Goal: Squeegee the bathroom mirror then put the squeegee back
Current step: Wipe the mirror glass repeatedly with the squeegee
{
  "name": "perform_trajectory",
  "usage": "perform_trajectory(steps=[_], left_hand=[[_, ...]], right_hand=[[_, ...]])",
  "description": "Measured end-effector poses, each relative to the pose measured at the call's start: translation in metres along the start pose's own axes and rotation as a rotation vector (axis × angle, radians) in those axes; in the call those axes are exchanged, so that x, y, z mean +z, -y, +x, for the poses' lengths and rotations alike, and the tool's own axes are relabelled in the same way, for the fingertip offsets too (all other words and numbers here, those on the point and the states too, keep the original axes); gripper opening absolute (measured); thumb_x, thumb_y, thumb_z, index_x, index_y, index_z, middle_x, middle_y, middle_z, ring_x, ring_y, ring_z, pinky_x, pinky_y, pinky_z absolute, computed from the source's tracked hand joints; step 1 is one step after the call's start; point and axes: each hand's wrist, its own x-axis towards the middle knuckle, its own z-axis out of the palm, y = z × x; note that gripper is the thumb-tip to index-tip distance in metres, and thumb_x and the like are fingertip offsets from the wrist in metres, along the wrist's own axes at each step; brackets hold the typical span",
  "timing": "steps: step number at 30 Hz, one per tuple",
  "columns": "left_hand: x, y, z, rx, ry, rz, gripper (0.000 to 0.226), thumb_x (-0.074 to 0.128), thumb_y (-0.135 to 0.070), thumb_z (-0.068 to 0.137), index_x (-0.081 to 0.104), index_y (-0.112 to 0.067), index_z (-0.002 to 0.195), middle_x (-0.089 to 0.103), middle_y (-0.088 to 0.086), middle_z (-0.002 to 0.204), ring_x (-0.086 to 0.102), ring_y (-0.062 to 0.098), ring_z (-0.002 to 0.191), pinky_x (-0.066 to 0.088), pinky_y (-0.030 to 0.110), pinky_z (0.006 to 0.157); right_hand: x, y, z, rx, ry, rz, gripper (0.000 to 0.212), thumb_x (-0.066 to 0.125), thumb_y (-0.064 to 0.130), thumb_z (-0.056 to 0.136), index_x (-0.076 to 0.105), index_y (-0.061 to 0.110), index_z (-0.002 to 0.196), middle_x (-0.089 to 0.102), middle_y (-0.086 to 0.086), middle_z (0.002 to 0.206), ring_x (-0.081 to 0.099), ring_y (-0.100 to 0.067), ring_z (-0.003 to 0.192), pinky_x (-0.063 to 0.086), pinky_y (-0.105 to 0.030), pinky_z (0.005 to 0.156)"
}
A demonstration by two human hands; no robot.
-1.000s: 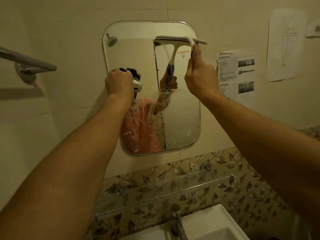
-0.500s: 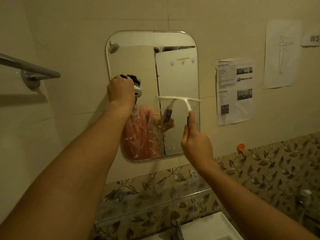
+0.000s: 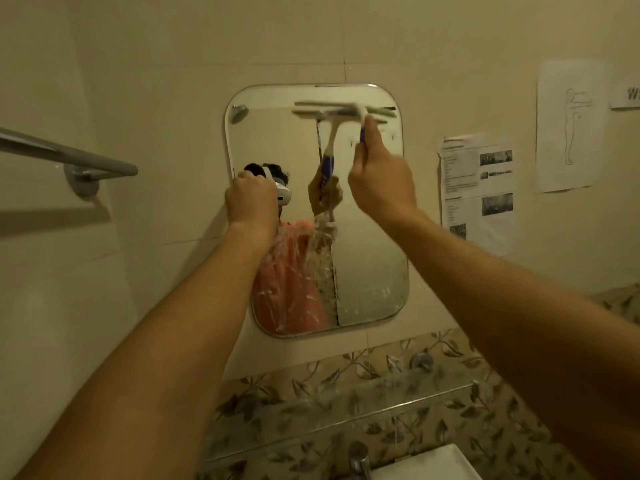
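We see the right hand (image 3: 381, 181) closed round the violet handle of the squeegee (image 3: 343, 110), fingers curled and thumb along the grip. The white blade lies level across the upper right of the mirror (image 3: 374, 265), near its top edge and against the glass. The left hand (image 3: 251, 199) is curled at the mirror's left edge, level with its middle. We cannot tell whether the fingers hook round the rim or only rest against it.

Both forearms cross the lower half of the view and cover part of the wall and of the mirror's lower left corner. Streaks of water show on the lower part of the glass.

A towel bar (image 3: 69, 154) juts from the wall at left. Below the mirror run a leaf-patterned tile band (image 3: 485, 427), a glass shelf (image 3: 346, 410), a tap (image 3: 358, 459) and a white basin (image 3: 426, 465).

To the right hang a printed sheet (image 3: 478, 188) with small photographs, its text too small to read, and a line drawing (image 3: 568, 126) of a standing figure. A label (image 3: 628, 95) is cut by the frame edge, and only a "W" can be read on it.
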Motion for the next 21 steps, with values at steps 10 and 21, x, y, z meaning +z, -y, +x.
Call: perform_trajectory(steps=[10,21], left_hand=[[0.006,0.001,0.004,0.019,0.010,-0.007,0.028,0.075,-0.024,0.089,0.072,-0.019,0.116,0.060,0.015,0.109,0.060,0.028,0.092,0.050,0.035,0.069],[-0.017,-0.003,-0.001,-0.014,0.004,-0.027,0.022,0.060,-0.018,0.099,0.072,-0.007,0.114,0.059,0.020,0.113,0.061,0.035,0.100,0.052,0.042,0.078]], right_hand=[[0.016,0.002,-0.016,0.098,0.051,-0.079,0.063,0.034,0.030,0.107,0.000,0.032,0.161,0.059,-0.008,0.079,0.052,-0.018,0.058,0.038,-0.033,0.049],[0.043,-0.028,-0.144,0.205,0.211,-0.044,0.067,0.030,0.037,0.105,-0.010,0.035,0.159,0.057,-0.007,0.067,0.056,-0.024,0.056,0.052,-0.038,0.052]])
